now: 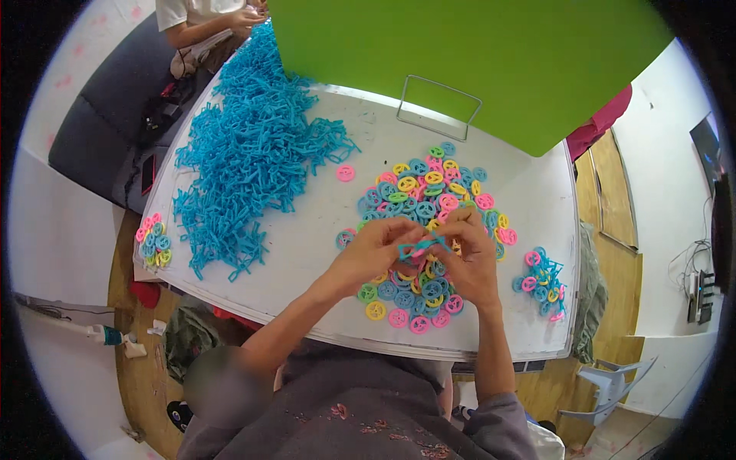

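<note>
A blue plastic piece is gripped by the fingers of the left hand and right hand above multicoloured wheels piled right of center frame.

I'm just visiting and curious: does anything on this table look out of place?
One pink wheel lies by itself on the white table, between the heap of blue pieces and the mixed-colour wheel pile; it looks strayed. Otherwise nothing stands out.

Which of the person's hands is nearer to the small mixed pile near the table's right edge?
The right hand. It is to the left of the small mixed pile; the left hand is farther left, on the other side of the right hand.
</note>
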### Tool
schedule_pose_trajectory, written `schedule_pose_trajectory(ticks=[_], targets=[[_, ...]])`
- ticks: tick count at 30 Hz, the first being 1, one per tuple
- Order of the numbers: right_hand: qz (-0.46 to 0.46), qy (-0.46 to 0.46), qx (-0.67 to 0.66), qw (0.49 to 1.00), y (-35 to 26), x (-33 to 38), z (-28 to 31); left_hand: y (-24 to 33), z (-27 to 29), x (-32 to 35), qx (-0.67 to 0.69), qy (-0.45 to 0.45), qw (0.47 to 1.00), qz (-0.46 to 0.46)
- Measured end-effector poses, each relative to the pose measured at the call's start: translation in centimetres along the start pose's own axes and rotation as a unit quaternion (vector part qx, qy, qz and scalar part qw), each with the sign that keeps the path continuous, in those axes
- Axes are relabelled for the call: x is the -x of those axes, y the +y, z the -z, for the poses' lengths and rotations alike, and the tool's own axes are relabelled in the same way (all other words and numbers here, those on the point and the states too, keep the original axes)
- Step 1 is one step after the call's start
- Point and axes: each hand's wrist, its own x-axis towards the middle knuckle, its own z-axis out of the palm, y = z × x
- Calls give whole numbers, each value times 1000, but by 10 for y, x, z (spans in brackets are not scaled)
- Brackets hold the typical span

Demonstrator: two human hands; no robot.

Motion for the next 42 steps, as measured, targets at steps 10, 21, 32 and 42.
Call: schedule_pose_trajectory(ticks=[10, 21, 32, 42], targets=[[-68, 153, -141, 976, 1, -3, -2, -24, 74, -33, -690, 278, 636, -207], [-65, 148, 35, 986, -7, -4, -4, 20, 2, 11, -35, 118, 968, -217], [0, 120, 90, 989, -10, -3, -10, 14, -6, 5, 47, 77, 989, -114], [-55, 129, 68, 988, -5, 0, -15, 5, 1, -11, 78, 76, 990, -88]])
